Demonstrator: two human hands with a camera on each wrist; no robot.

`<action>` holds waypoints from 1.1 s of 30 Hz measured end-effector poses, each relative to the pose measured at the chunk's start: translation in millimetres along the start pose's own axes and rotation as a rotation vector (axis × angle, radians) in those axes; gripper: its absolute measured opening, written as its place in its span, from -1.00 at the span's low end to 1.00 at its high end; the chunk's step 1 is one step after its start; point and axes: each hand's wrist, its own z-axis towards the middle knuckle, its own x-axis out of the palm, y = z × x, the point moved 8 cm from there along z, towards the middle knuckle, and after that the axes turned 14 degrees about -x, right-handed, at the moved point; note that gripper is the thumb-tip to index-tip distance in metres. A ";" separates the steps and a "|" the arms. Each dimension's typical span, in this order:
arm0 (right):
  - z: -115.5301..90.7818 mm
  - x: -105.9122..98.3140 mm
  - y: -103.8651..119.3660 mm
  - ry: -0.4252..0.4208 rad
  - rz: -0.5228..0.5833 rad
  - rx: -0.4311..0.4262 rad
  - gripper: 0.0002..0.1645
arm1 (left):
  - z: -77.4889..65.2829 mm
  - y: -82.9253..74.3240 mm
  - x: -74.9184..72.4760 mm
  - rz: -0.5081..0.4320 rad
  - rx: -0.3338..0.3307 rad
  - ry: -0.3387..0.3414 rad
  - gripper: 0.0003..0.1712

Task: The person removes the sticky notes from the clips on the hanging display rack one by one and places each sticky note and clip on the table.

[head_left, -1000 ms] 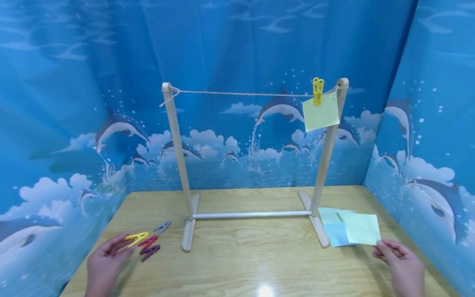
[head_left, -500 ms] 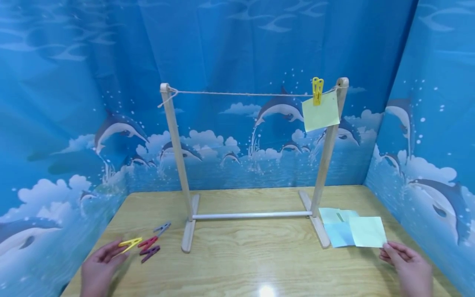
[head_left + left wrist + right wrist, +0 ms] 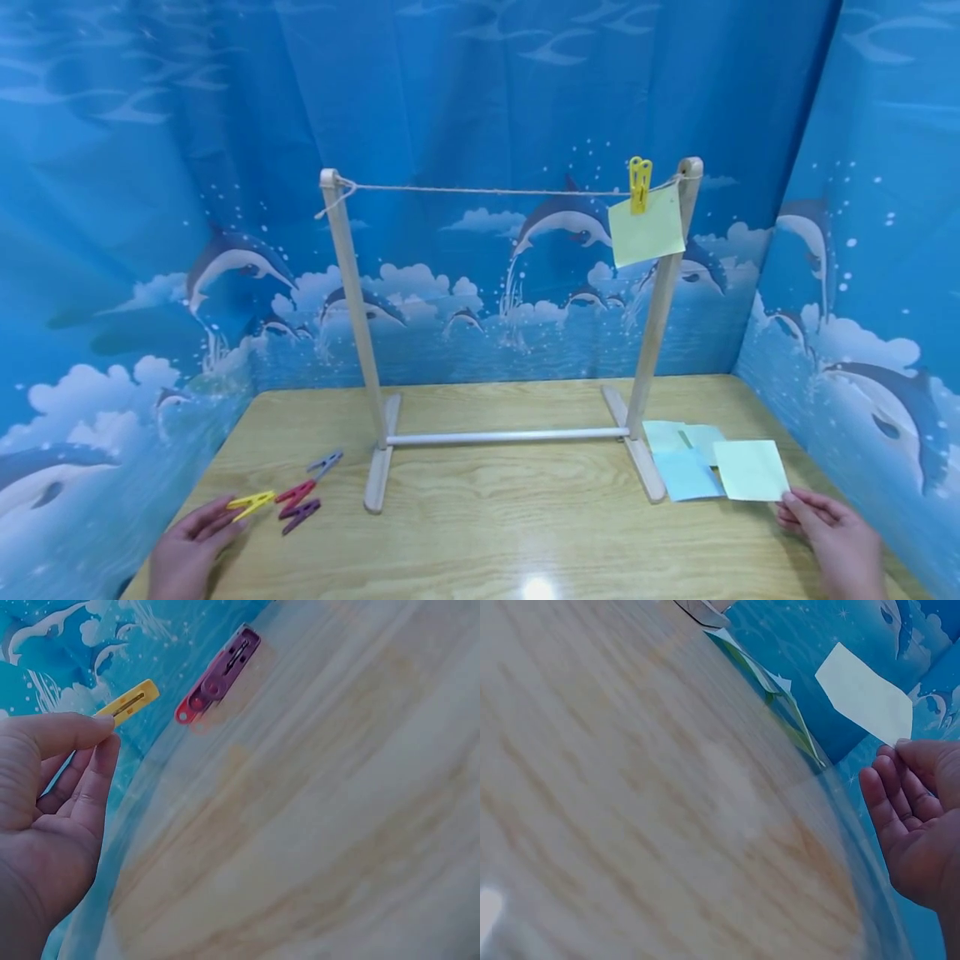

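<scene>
My left hand (image 3: 191,546) pinches a yellow clothespin (image 3: 252,502) between thumb and forefinger, above the table's left side; the left wrist view shows the clothespin (image 3: 133,703) poking out past the fingertips. Just right of it lie a red clothespin (image 3: 295,493), a purple one (image 3: 302,514) and a grey one (image 3: 325,462). My right hand (image 3: 836,533) pinches a pale green paper square (image 3: 752,471) by its near right corner. In the right wrist view this paper (image 3: 866,694) is held up off the table. Beside it lie a blue sheet (image 3: 686,477) and pale green sheets (image 3: 663,435).
A wooden rack stands mid-table, with a left post (image 3: 352,308), a right post (image 3: 656,333) and a white crossbar (image 3: 506,437). A string (image 3: 480,191) spans the tops. Near its right end, another yellow clothespin (image 3: 639,185) holds a hanging green paper (image 3: 647,229). Dolphin-print curtains surround the table.
My left hand has drawn the yellow clothespin leftward, away from the other clothespins. The right hand has shifted the green paper to the right, uncovering more of the blue sheet.
</scene>
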 end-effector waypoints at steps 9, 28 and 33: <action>10.0 3.3 -1.1 0.104 -0.056 -0.079 -0.91 | 12.5 1.6 -2.9 0.067 0.006 0.015 -0.49; 23.2 -0.4 -10.4 0.123 -0.372 -0.084 -0.42 | 21.1 -4.4 3.7 0.447 0.051 0.107 -0.07; 23.2 -3.0 -12.4 0.103 -0.449 -0.049 -0.23 | 21.5 -3.5 3.0 0.452 0.053 0.082 -0.05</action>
